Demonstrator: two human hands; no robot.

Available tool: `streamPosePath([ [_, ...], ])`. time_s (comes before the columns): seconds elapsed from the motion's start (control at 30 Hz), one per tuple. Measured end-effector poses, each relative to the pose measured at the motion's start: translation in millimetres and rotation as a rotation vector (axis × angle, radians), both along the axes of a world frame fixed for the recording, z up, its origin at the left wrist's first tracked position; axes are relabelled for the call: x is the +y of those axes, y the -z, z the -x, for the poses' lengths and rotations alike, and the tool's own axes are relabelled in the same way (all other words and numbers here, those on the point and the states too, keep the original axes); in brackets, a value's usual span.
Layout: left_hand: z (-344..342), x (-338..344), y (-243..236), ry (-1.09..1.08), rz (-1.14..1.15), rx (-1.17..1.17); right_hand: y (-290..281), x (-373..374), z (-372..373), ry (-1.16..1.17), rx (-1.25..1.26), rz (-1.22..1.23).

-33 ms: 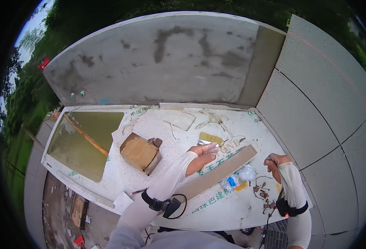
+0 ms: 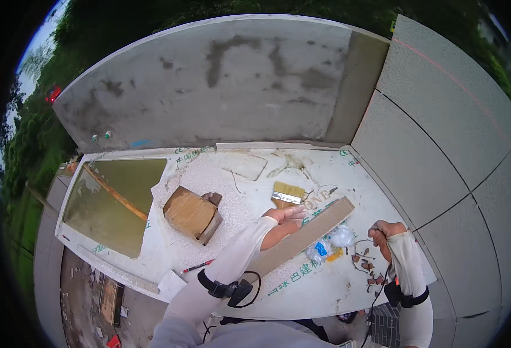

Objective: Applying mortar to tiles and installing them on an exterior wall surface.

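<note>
My left hand (image 2: 284,224) reaches over the white worktop with its fingers stretched out together. It lies against the upper edge of a long grey ribbed strip (image 2: 319,229), and I see nothing held in it. Just beyond the fingertips is a wide flat brush (image 2: 291,189) with yellow bristles and a pale metal band. My right hand (image 2: 386,235) is raised over the worktop's right side, its fingers curled in; whatever they may hold is hidden. Between the hands lie crumpled clear plastic bags (image 2: 341,236), one with blue in it, and small reddish-brown pieces (image 2: 367,264).
A cardboard box (image 2: 189,211) sits left of centre on the worktop (image 2: 310,298). Farther left, an opening holds murky water (image 2: 110,211) with a wooden stick (image 2: 116,191) across it. A red pencil (image 2: 198,265) lies near the left forearm. Grey panels (image 2: 435,151) stand along the right.
The whole view has shifted slightly. My left hand has drawn back a little from the brush, uncovering more of its metal band. My right hand keeps its curled pose.
</note>
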State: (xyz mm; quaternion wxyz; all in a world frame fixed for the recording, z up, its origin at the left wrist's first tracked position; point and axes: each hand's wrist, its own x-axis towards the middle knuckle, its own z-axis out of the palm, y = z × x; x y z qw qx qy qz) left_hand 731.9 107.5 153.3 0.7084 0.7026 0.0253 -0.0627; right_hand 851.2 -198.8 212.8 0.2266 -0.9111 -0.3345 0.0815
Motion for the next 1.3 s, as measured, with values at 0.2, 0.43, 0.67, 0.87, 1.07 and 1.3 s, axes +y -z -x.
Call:
streamPosePath([
  [0.2, 43, -88, 14, 0.476, -0.078, 0.121, 47, -113, 199, 0.447, 0.220, -0.079],
  [0.43, 106, -175, 6, 0.807, -0.361, -0.212, 180, -202, 480, 1.129, 0.382, -0.110],
  [0.67, 177, -252, 52, 0.973, -0.289, 0.000, 401, -187, 733, 2.066, 0.785, -1.266],
  [0.87, 257, -309, 149, 1.184, -0.536, 0.134, 452, -134, 911, 2.092, 0.826, -0.210],
  [1.07, 318, -391, 226, 1.523, -1.011, 0.079, 505, -133, 1086, 2.635, 0.914, -0.592],
  [1.3, 412, -493, 339, 1.564, -1.212, 0.244, 569, -33, 1290, 2.600, 1.434, -0.136],
])
